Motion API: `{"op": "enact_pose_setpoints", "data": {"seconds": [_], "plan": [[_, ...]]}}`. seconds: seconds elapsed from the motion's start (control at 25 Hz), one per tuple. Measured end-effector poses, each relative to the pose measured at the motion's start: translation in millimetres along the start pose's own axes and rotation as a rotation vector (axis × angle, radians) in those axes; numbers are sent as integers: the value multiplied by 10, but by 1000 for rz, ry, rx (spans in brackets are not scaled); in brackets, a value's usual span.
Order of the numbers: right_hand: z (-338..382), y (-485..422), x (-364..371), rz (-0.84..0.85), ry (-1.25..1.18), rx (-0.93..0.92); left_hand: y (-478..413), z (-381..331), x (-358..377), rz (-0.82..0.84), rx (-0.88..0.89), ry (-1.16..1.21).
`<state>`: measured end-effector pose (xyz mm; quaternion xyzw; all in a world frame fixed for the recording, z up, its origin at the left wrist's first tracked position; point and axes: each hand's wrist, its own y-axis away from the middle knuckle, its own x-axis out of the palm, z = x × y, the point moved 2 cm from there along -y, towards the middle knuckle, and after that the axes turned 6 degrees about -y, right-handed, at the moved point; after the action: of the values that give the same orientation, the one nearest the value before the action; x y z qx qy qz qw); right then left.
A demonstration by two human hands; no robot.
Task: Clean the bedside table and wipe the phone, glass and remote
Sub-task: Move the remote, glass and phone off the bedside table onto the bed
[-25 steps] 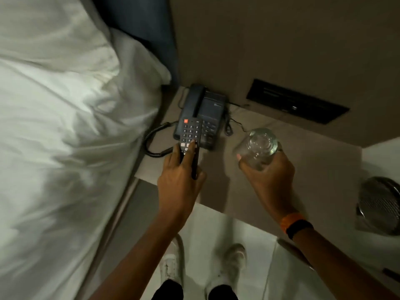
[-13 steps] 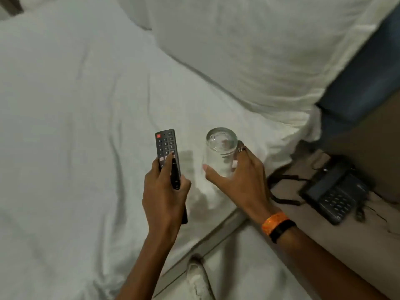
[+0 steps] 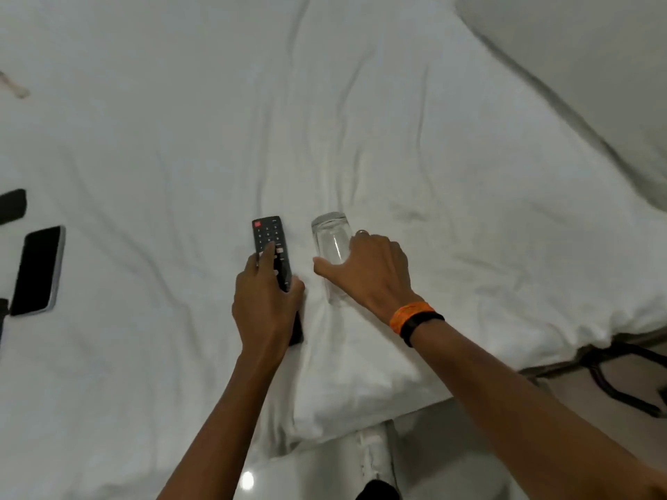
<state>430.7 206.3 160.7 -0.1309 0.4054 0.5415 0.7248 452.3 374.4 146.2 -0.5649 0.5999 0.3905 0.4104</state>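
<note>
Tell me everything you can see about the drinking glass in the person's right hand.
The glass is a clear, colourless, plain tumbler with straight sides, and it looks empty. It lies tilted on the white bed sheet, one end pointing away from the person, close to the right of the black remote. The right hand covers its near part, thumb on its left side and fingers over the top. Whether it fully rests on the sheet I cannot tell.

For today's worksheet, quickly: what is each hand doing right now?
Left hand: closed on the black rectangular remote control.
Right hand: closed on the clear drinking glass, over the white bedsheet.
</note>
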Motion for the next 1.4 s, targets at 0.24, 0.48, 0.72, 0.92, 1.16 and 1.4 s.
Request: {"op": "enact_pose_setpoints", "data": {"seconds": [0.24, 0.48, 0.72, 0.92, 1.16, 1.4], "plan": [[-4, -91, 33, 65, 79, 37, -74, 45, 30, 60, -17, -179], [-152, 74, -198, -25, 70, -4, 73, -300, -37, -86, 92, -199], [-929, 512, -650, -342, 66, -92, 543, -1283, 93, -202, 446, -11], [-2012, 1213, -1097, -470, 220, 44, 1289, -2098, 654, 7, 799, -26], [-3547, 2298, -1490, -493, 359, 452, 2227, -2940, 1486, 237, 1154, -149], [-4812, 2918, -1531, -544, 286, 704, 2870, -3527, 2486, 412, 1521, -320]]}}
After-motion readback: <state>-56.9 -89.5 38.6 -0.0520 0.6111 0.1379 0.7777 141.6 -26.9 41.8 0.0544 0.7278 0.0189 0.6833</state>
